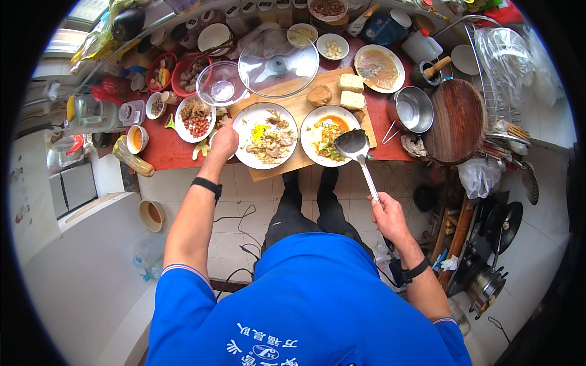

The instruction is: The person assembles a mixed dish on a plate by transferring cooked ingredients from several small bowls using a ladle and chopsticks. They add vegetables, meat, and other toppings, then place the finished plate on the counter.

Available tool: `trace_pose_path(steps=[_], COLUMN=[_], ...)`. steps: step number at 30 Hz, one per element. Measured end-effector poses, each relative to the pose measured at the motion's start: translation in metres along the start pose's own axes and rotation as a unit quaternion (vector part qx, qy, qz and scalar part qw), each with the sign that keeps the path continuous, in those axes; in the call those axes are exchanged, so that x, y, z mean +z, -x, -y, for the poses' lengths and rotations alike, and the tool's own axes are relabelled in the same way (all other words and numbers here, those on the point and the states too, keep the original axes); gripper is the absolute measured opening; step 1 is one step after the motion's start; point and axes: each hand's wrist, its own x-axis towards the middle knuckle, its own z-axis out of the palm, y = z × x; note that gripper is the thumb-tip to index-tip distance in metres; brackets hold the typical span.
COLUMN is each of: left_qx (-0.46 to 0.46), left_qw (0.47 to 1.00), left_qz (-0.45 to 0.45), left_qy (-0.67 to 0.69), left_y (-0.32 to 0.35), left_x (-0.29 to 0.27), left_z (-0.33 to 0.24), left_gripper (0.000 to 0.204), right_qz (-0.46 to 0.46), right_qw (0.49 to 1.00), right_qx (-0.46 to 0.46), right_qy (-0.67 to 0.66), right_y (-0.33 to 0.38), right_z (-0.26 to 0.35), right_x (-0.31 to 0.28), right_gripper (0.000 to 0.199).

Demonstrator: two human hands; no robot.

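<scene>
While the left hand [224,140] grips the rim of a white plate [266,135] of chopped food on the wooden board [303,110], fingers curled on its edge, the right hand [389,215] is closed around a metal spatula [354,145] handle, blade over the second plate [330,127] with orange sauce. Steel bowl [412,110] sits just right.

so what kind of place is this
Most likely a small home kitchen: a wooden chopping board with plates of food, a metal ladle in the right hand, and a wok on the stove.
</scene>
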Motion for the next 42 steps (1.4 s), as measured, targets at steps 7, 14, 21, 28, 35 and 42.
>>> trace_pose_path(steps=[7,14,21,28,35,42], left_qx=[0.079,0.051,0.014,-0.037,-0.001,-0.018], left_qw=[0.990,0.980,0.979,0.973,0.964,0.961], left_qz=[-0.071,-0.092,-0.112,-0.107,-0.145,-0.137], left_qy=[0.097,0.167,0.169,0.203,0.224,0.239], left_y=[0.053,0.084,0.109,0.115,0.107,0.109], left_x=[-0.015,-0.002,0.012,0.033,0.039,0.041], left_z=[-0.010,-0.064,-0.067,-0.080,-0.098,-0.126], left_gripper=[0.026,0.033,0.037,0.040,0.034,0.039], right_qz=[0.028,0.102,0.147,0.158,0.141,0.163], right_qw=[0.999,0.975,0.927,0.913,0.879,0.858], right_qx=[-0.041,-0.165,-0.233,-0.252,-0.317,-0.304], right_qy=[0.017,0.108,0.256,0.279,0.328,0.381], right_y=[0.009,0.014,-0.002,-0.010,-0.033,-0.061], right_z=[0.030,0.059,0.057,0.057,0.075,0.087], right_x=[-0.020,-0.022,-0.001,-0.003,-0.024,-0.035], right_gripper=[0.020,0.017,0.017,0.017,0.015,0.018])
